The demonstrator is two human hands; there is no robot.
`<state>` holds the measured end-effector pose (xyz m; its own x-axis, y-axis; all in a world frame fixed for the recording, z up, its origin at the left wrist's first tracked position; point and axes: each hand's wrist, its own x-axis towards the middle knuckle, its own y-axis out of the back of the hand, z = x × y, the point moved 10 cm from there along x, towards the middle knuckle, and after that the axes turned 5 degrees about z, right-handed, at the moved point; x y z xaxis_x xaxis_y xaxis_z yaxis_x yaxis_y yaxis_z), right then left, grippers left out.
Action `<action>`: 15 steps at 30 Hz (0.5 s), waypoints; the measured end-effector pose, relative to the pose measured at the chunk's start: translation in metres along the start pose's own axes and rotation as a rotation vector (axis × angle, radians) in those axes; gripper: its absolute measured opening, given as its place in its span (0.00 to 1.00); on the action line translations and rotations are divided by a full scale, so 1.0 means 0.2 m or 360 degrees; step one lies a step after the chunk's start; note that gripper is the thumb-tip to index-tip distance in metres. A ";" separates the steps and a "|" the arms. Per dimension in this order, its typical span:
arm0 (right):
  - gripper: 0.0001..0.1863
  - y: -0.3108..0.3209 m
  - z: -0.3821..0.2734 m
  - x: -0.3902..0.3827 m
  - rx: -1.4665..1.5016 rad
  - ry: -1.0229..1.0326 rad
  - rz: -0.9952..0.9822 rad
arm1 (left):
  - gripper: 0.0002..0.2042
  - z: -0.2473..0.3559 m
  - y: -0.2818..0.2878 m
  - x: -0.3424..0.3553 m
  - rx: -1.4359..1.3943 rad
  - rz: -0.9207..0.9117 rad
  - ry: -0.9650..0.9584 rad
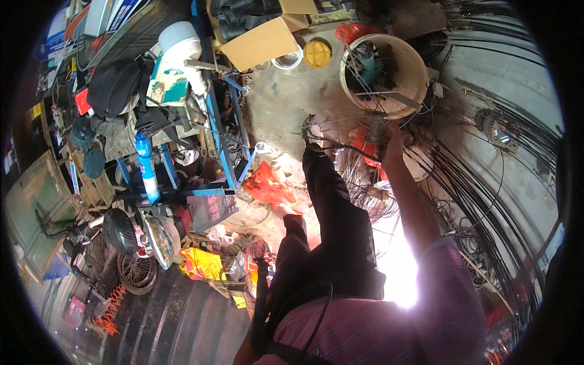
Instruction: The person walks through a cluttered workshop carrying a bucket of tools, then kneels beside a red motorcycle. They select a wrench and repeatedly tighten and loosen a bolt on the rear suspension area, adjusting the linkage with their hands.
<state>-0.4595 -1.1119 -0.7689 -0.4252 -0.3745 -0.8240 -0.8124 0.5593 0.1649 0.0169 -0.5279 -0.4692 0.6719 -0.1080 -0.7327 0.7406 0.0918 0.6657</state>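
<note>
Bucket (pixel 415 68), off-white and wide-mouthed, is what the right hand (pixel 395 146) is beside, just short of its near rim. Closest to the camera are the striped shirt (pixel 359 328) and the dark trousers (pixel 347 243), with glaring light on the floor next to them. No left hand can be made out. Farther along, the right arm stretches forward; whether its fingers are spread, narrowed or closed on something I cannot tell, since they merge with dark clutter. Just left of that hand is a greyish cylinder (pixel 376 131), with a piece of red plastic (pixel 363 143) near it; black cables (pixel 480 234) sweep along the right side.

Beyond the hand, the bucket appears to stand on the floor, mouth up, with a teal item (pixel 367 64) and dark pieces inside and a flat bar (pixel 404 99) lying across the near part of its mouth. I would judge the wall stiff and the load heavy and uneven, liable to shift if tipped. The bare right side of the rim looks the best hold, away from the red bag (pixel 356 31) at the far left edge. Farthest off are a yellow round container (pixel 317 54) and a cardboard box (pixel 261 45).
</note>
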 end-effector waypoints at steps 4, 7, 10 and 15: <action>0.23 -0.11 0.04 -0.09 0.0082 0.0135 -0.0099 | 0.39 -0.09 0.00 -0.04 -0.0029 0.0026 0.0005; 0.20 -0.11 0.13 -0.03 0.0235 0.0082 -0.0058 | 0.39 -0.16 0.01 -0.06 -0.0024 0.0016 0.0011; 0.18 -0.05 0.09 -0.10 0.0077 0.0377 0.0164 | 0.38 -0.22 -0.01 -0.08 -0.0021 0.0007 0.0019; 0.20 -0.13 -0.15 -0.55 -0.0078 0.0190 -0.0018 | 0.38 -0.30 -0.04 -0.09 -0.0042 0.0018 0.0041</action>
<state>-0.4037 -1.1073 -0.6674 -0.4582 -0.4675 -0.7559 -0.8345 0.5190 0.1849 -0.0011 -0.4671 -0.4696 0.6800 -0.0815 -0.7287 0.7325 0.1192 0.6702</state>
